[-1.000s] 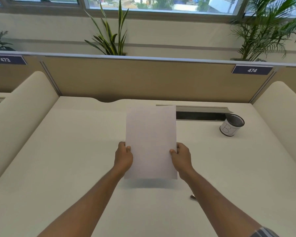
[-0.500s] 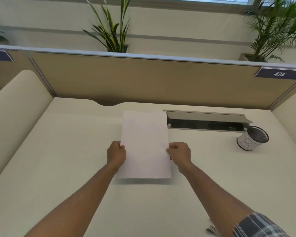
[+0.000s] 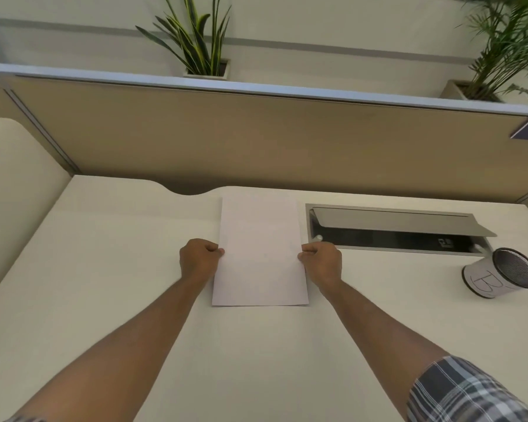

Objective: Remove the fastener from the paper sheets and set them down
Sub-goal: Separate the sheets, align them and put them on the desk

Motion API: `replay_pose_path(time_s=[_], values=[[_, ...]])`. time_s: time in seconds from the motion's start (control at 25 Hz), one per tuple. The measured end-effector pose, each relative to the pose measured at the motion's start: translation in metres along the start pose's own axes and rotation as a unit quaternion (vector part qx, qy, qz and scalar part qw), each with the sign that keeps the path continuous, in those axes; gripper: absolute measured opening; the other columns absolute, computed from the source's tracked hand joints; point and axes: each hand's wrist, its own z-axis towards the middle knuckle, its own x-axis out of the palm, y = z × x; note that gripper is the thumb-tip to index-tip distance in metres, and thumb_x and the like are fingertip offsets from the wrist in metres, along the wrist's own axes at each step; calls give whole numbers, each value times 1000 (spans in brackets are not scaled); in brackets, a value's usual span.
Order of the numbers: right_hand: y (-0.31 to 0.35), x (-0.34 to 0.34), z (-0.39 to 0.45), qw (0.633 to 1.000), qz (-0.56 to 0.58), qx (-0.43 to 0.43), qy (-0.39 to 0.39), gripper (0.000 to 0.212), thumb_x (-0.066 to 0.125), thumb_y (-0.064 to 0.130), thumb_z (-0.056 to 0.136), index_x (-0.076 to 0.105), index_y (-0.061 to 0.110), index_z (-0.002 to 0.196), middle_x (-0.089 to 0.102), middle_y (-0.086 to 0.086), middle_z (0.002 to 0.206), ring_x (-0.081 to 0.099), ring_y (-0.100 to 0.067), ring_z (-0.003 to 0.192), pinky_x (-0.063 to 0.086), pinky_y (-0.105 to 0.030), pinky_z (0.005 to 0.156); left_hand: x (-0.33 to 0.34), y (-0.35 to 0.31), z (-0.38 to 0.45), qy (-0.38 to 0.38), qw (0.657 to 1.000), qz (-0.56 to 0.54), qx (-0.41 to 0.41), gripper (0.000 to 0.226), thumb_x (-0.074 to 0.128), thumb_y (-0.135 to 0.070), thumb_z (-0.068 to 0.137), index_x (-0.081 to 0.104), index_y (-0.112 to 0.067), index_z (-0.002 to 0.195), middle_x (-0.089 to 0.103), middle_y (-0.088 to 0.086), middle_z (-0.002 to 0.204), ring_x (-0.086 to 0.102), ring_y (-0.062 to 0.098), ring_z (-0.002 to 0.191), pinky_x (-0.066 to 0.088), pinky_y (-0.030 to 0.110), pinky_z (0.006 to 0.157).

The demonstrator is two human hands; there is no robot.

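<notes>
Since a second ago the white paper sheets (image 3: pixel 261 254) have sunk flat onto the cream worktop (image 3: pixel 104 269). Left hand (image 3: pixel 199 261) and right hand (image 3: pixel 321 263) pinch their side edges; release both evenly. Right of the sheets: grey cable hatch (image 3: pixel 397 228), then white mesh-lined cup (image 3: pixel 500 274), well clear.
</notes>
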Motion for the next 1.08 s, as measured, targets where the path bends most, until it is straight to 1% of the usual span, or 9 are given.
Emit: replay_pose_path(time_s=[0.08, 0.16, 0.32, 0.48, 0.68, 0.8, 0.88, 1.0, 1.08], values=[[0, 5, 9, 1000, -15, -19, -8, 23, 75, 10, 89, 80, 6, 111, 79, -8, 116, 71, -24, 112, 47, -24, 89, 2, -3, 8, -8, 1000, 1, -2, 16, 84, -18, 78, 80, -8, 90, 79, 6, 99, 71, 26, 96, 57, 36, 86], [1, 8, 16, 999, -24, -36, -15, 18, 76, 11, 90, 80, 0, 105, 80, -14, 110, 72, -27, 109, 48, -25, 89, 4, -4, 15, -19, 1000, -1, 1, 15, 85, -18, 76, 80, -9, 87, 78, 6, 97, 71, 25, 93, 53, 30, 81], [5, 11, 21, 996, -39, -72, -33, 24, 75, 9, 90, 73, -14, 98, 75, -31, 102, 71, -44, 99, 58, -47, 92, 7, -2, 27, -37, 999, -1, 19, 17, 86, -19, 75, 78, -8, 85, 77, 5, 90, 70, 23, 86, 48, 27, 75], [7, 15, 25, 995, -56, -78, -39, 26, 74, 7, 89, 70, -17, 98, 72, -35, 101, 69, -49, 98, 57, -51, 91, 13, -1, 33, -55, 998, 14, 36, 17, 86, -21, 76, 78, -9, 84, 77, 6, 86, 70, 25, 81, 52, 28, 76], [10, 15, 24, 996, -37, -65, -39, 22, 73, 8, 88, 74, -13, 94, 76, -30, 97, 71, -43, 94, 60, -44, 87, 17, 1, 35, -72, 996, 21, 50, 16, 84, -22, 79, 75, -8, 81, 69, -1, 72, 69, 26, 77, 53, 30, 75], [9, 16, 22, 997, -40, -65, -32, 22, 73, 11, 86, 72, -9, 77, 74, -22, 76, 69, -37, 75, 58, -37, 73, 18, 1, 32, -83, 994, 27, 59, 16, 80, -23, 83, 75, -7, 82, 71, 2, 76, 70, 28, 82, 53, 30, 80], [9, 15, 23, 996, -49, -68, -26, 33, 71, 11, 85, 56, -2, 59, 53, -15, 55, 48, -34, 55, 48, -34, 61, 20, 2, 30, -87, 994, 34, 57, 17, 77, -21, 85, 76, -5, 85, 76, 6, 86, 70, 30, 88, 50, 28, 81], [10, 11, 20, 995, -60, -85, -9, 42, 67, 10, 85, 39, 7, 54, 35, -10, 53, 32, -29, 54, 37, -32, 57, 18, 6, 28, -67, 996, 42, 45, 20, 72, -19, 87, 75, 0, 88, 76, 11, 90, 70, 33, 94, 48, 28, 79], [8, 6, 17, 993, -60, -99, 7, 43, 65, 10, 86, 35, 8, 56, 30, -6, 57, 32, -25, 58, 36, -30, 65, 14, 8, 24, -51, 997, 38, 43, 22, 71, -19, 87, 76, -1, 99, 77, 11, 104, 69, 30, 105, 51, 31, 89]])
